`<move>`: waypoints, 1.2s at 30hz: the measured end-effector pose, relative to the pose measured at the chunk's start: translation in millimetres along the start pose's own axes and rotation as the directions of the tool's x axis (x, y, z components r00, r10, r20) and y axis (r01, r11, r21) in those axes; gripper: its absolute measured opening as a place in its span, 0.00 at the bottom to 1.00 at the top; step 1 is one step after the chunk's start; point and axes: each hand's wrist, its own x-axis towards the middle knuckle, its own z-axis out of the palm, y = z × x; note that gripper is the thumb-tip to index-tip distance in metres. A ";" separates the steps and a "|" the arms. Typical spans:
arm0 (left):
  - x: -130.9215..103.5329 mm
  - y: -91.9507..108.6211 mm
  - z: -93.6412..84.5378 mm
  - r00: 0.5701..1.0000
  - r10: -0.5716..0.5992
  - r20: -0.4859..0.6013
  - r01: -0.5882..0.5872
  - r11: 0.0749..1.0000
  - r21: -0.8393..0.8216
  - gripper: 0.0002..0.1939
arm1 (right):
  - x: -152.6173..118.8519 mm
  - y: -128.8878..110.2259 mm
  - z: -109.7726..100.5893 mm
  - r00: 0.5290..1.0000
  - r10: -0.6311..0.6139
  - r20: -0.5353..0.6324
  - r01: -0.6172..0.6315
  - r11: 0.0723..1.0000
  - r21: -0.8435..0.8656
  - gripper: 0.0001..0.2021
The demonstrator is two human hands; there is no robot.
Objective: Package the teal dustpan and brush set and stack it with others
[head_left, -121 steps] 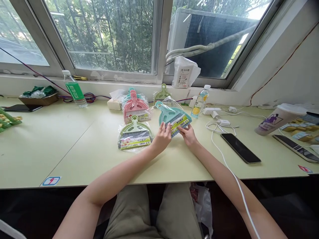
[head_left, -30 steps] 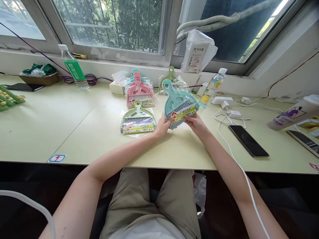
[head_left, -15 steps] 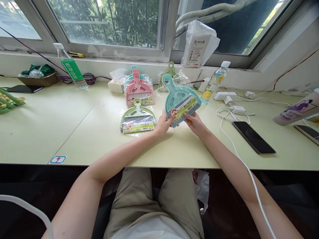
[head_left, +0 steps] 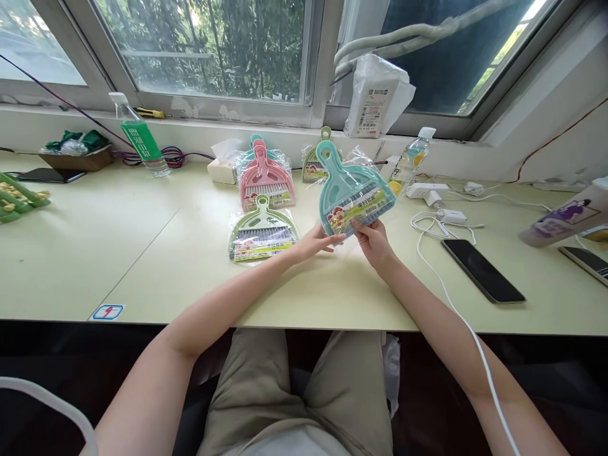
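Observation:
A teal dustpan and brush set [head_left: 354,190] in clear wrap is held up over the table, handle toward the upper left. My right hand [head_left: 374,244] pinches its lower edge, thumb on the front by the label. At its lower left corner, my left hand [head_left: 319,244] has its fingers stretched out, at or just under the edge; whether they touch it I cannot tell. A green dustpan and brush set [head_left: 263,234] lies left of my left hand. Behind that is a pink set [head_left: 266,180], overlapping another teal one [head_left: 256,140]. One more green set [head_left: 314,166] is partly hidden behind the held one.
Bottles stand at left [head_left: 142,142] and right [head_left: 415,155]. On the right are a power strip [head_left: 427,190], white cables, a phone [head_left: 482,270] and a tumbler [head_left: 565,212]. A tissue pack [head_left: 222,170] sits by the wall. A white cable crosses my right arm.
My left hand has loosened from the teal set, its fingers now straightened. The set has shifted slightly right, held by my right hand. The view has tilted up a little.

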 end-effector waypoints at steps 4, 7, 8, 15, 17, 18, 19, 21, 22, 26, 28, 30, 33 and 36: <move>1.6 1.5 -1.0 0.989 0.087 -0.121 -0.089 0.996 -0.008 0.34 | 4.0 1.5 -2.0 0.998 0.067 0.013 -0.067 0.998 0.001 0.19; 1.7 -0.5 -1.0 0.994 0.065 -0.084 -0.065 0.998 0.004 0.31 | 8.0 5.4 -5.8 0.997 0.067 0.033 -0.067 0.998 -0.001 0.20; 1.7 -1.5 -0.9 0.996 0.057 -0.071 -0.057 0.998 0.013 0.31 | 8.4 7.0 -6.4 0.998 0.056 0.026 -0.056 0.998 0.002 0.20; -1.3 -4.0 4.9 0.991 -0.067 0.120 0.073 0.997 -0.039 0.34 | 3.2 10.9 -1.7 1.000 0.022 -0.010 -0.022 0.999 0.033 0.22; -2.1 -0.5 5.2 0.993 -0.054 0.101 0.060 0.996 -0.060 0.34 | 3.0 10.5 -1.0 1.000 0.003 -0.014 -0.002 1.000 0.024 0.23; -2.3 1.8 4.5 0.998 -0.024 0.052 0.028 0.997 -0.070 0.35 | 3.2 10.5 -0.8 1.000 -0.002 -0.014 0.003 1.000 0.019 0.23; -2.3 4.3 3.3 1.000 0.013 -0.011 -0.014 0.997 -0.074 0.35 | 3.4 10.5 -0.6 1.000 -0.004 -0.011 0.004 1.000 0.014 0.23; -2.2 8.8 0.2 0.988 0.080 -0.133 -0.090 0.994 -0.067 0.35 | 3.2 10.5 0.3 1.000 0.007 0.001 -0.007 1.000 0.006 0.23; -2.3 10.5 -1.2 0.979 0.100 -0.177 -0.112 0.992 -0.058 0.34 | 2.8 10.1 1.1 1.000 0.019 0.010 -0.019 1.000 0.004 0.23; -2.5 13.5 -3.5 0.980 0.081 -0.184 -0.093 0.994 -0.055 0.32 | -0.4 5.5 5.2 0.997 0.061 0.040 -0.061 0.998 0.004 0.24; -1.6 14.6 -3.6 0.993 0.047 -0.107 -0.058 0.993 -0.099 0.31 | -1.1 3.1 6.2 0.997 0.064 0.053 -0.065 0.998 0.004 0.24; 0.0 17.5 -5.0 0.996 0.059 -0.069 -0.070 0.981 -0.180 0.31 | -0.7 2.4 5.7 0.997 0.059 0.056 -0.060 0.998 0.011 0.24; 1.4 25.1 -11.5 0.981 0.155 -0.120 -0.184 0.939 -0.291 0.33 | 1.5 5.4 3.9 0.997 0.054 0.047 -0.055 0.998 0.029 0.23; 0.3 31.1 -20.1 0.976 0.187 -0.115 -0.216 0.911 -0.352 0.29 | 2.7 9.8 3.3 0.997 0.065 0.053 -0.067 0.997 0.044 0.21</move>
